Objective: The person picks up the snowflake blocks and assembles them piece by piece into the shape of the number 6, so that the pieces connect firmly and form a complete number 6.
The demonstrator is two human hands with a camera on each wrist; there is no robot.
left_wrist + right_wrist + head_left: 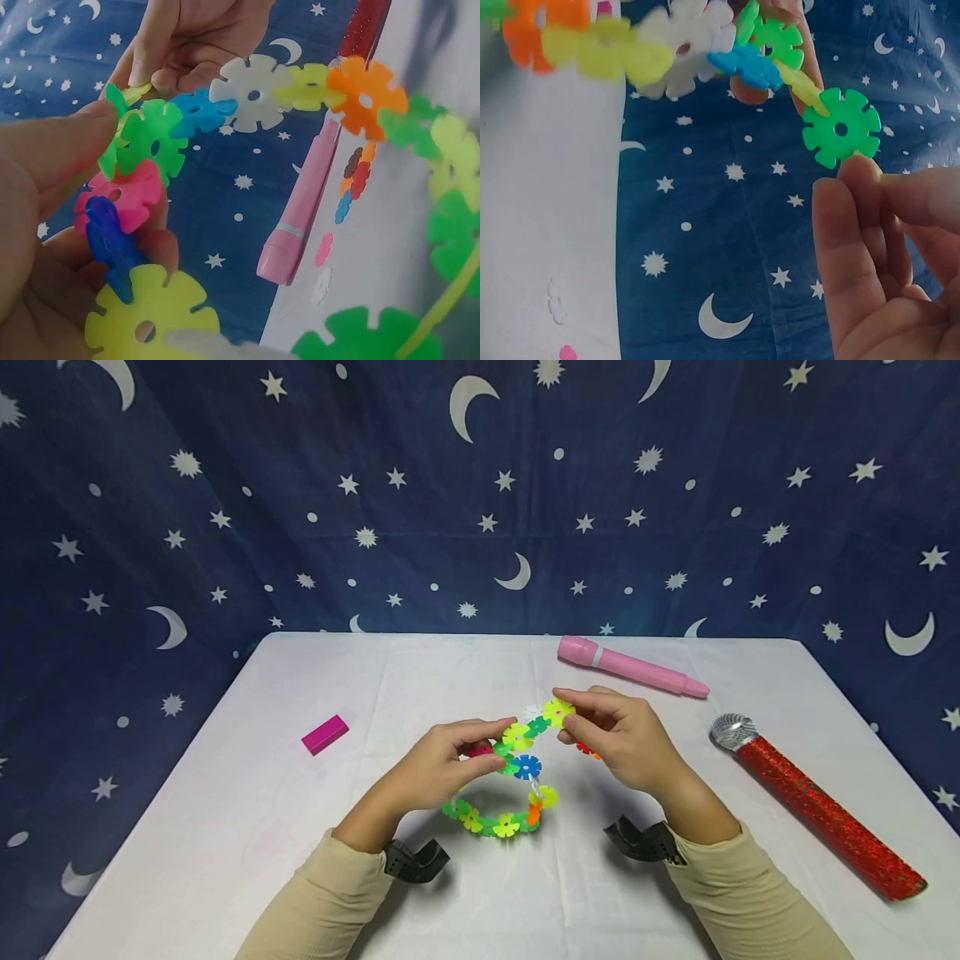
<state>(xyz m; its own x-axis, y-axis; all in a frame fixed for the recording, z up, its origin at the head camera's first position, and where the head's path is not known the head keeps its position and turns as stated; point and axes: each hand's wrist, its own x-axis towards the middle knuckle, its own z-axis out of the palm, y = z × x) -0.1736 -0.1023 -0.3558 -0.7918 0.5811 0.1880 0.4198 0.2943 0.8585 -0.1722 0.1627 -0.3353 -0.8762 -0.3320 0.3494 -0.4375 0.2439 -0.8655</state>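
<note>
A chain of interlocking flower-shaped discs (507, 825) in green, yellow, blue, orange, white and pink loops below the hands in the head view. My left hand (438, 766) pinches the chain between thumb and fingers, near a green disc (156, 146) in the left wrist view. To its right, my right hand (626, 739) pinches a yellow disc (558, 712) at the upper end of the chain. In the right wrist view a green disc (841, 129) stands right at the right fingertips, the yellow disc being mostly hidden there.
A magenta block (326, 735) lies at the left. Behind the right hand is a pink microphone-shaped stick (637, 670); a red glittery microphone (825, 810) lies at the right. Several loose discs (358, 180) rest on the white table (187, 860). Black straps (417, 862) circle the wrists.
</note>
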